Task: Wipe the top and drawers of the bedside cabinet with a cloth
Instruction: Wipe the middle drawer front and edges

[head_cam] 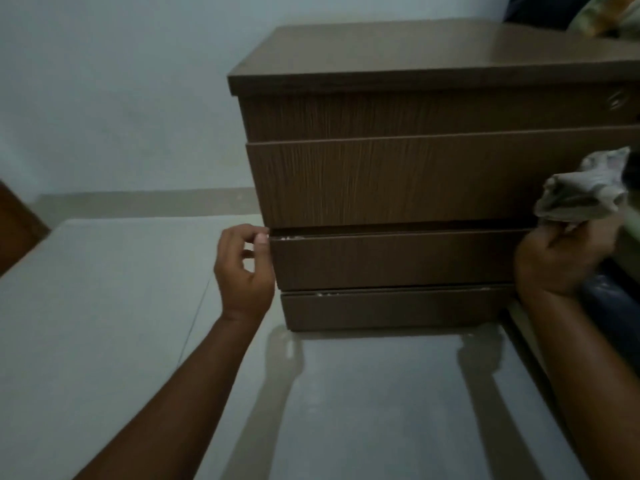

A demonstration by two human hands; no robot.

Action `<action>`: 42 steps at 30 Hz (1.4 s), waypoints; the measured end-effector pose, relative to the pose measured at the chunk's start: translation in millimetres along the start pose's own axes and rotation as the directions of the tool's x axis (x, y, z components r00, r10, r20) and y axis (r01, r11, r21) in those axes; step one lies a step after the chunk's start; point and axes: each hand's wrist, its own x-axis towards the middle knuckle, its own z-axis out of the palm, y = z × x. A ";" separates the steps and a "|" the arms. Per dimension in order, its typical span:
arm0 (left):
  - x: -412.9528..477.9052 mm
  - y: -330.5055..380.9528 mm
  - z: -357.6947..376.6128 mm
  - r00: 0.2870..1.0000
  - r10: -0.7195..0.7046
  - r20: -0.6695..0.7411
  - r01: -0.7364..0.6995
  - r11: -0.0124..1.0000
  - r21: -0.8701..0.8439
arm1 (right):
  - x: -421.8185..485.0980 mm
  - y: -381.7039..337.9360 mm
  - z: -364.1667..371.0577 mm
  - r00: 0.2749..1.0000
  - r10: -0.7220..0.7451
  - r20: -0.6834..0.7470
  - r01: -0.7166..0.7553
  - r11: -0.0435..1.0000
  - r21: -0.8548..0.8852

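At the left corner of the dark brown wood-grain bedside cabinet [408, 181], my left hand [244, 271] pinches narrow beside its third drawer front [394, 259]. My right hand [561, 261], at the cabinet's right edge, grips the crumpled grey cloth [581, 192]. A slipped pinch could catch fingertips in the gap.

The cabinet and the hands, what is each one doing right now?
Cabinet: upright, top bare.
Third drawer: slightly open, white dust on its top edge.
Bottom drawer: nearly shut.
Cloth: bunched, held up.
Left hand: fingertips at third drawer's corner.
Right hand: grip shut on cloth.
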 end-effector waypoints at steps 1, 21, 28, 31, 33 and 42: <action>-5.9 -2.6 -0.8 0.998 0.000 0.068 -0.002 1.000 0.024 | -12.0 -14.0 3.0 0.998 -0.055 0.042 0.053 0.997 0.051; -44.4 -10.1 -17.2 0.967 0.103 0.231 -0.110 0.994 0.017 | -103.8 -140.8 29.4 0.825 -0.243 0.510 0.056 0.933 0.355; -62.6 -23.1 -9.2 0.943 0.045 0.329 -0.066 0.996 0.053 | -133.0 -195.6 54.9 0.600 -0.360 0.714 0.196 0.932 0.306; -65.4 -24.8 -7.4 0.949 0.051 0.313 -0.083 0.992 0.090 | -144.8 -208.1 65.6 0.505 -0.411 0.759 0.379 0.896 0.233; -63.6 -21.2 -7.3 0.937 0.041 0.348 -0.064 0.997 0.053 | -150.3 -208.5 70.4 0.502 -0.404 0.765 0.442 0.880 0.175; -55.9 -14.5 7.9 0.946 0.038 0.322 -0.040 0.999 -0.002 | -124.6 -146.2 58.4 0.657 -0.343 0.671 0.441 0.897 0.028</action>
